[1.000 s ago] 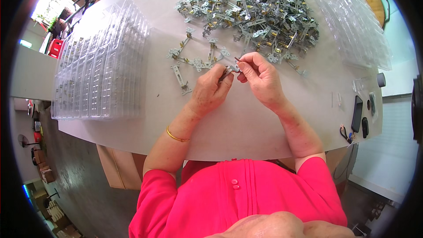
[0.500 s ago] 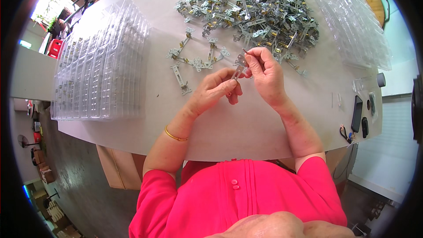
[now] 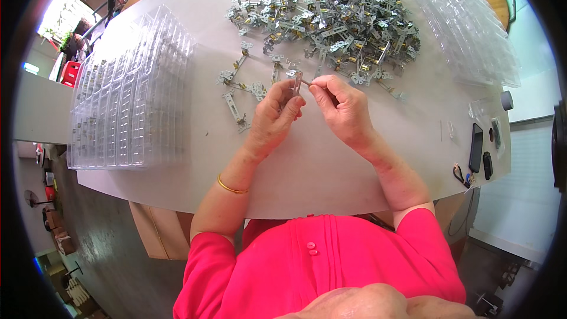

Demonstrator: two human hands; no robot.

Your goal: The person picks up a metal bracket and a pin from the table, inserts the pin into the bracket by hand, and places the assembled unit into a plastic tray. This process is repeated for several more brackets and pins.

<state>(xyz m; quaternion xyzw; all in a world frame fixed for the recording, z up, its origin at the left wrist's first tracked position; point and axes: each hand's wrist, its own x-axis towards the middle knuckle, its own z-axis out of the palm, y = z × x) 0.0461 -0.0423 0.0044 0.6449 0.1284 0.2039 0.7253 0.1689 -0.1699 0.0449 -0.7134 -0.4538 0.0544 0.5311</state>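
My left hand (image 3: 273, 119) is closed on a small slotted metal bracket (image 3: 298, 80), its fingers behind and its thumb in front. The bracket stands upright above the table. In my right hand (image 3: 347, 113), thumb and forefinger pinch a thin dark rod (image 3: 306, 83), whose tip points at the bracket. Whether the tip touches it I cannot tell. Several similar brackets (image 3: 231, 105) lie loose beyond and to the left of my left hand. Past both hands spreads a large pile of metal brackets (image 3: 354, 27) with brass-coloured parts.
Stacked clear plastic trays (image 3: 133, 106) with small parts inside stand on the left. More clear trays (image 3: 466, 30) lean at the far right. Nearer on the right are a phone (image 3: 476, 148), small cutters (image 3: 459, 172), a black gadget (image 3: 487, 165) and a grey-capped container (image 3: 506, 100).
Both hands have moved slightly left. The bracket in my left hand is turned more upright, and my right hand has rolled over, its rod now pointing left at the bracket.
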